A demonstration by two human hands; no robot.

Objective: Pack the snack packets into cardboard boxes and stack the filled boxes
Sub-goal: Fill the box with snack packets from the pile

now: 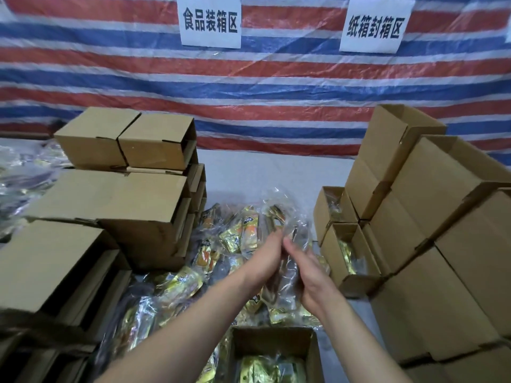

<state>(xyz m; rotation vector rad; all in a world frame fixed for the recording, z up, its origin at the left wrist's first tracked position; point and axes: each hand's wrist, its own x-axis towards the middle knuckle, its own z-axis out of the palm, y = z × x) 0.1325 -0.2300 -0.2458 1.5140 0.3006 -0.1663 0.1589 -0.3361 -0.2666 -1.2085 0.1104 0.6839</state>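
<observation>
Nearest the camera, an open cardboard box point(272, 344) already holds a few snack packets point(257, 369). Beyond it, the left hand point(264, 259) and right hand point(307, 275) press a clear bag of packets point(282, 225) between them, fingers mostly straight, above the loose pile point(177, 283) on the table. The slippery film could slide out from between the palms (nothing visibly hooks it), spilling short of the box. Leaning stacked boxes point(431, 217) at right risk a knock from the elbow.
</observation>
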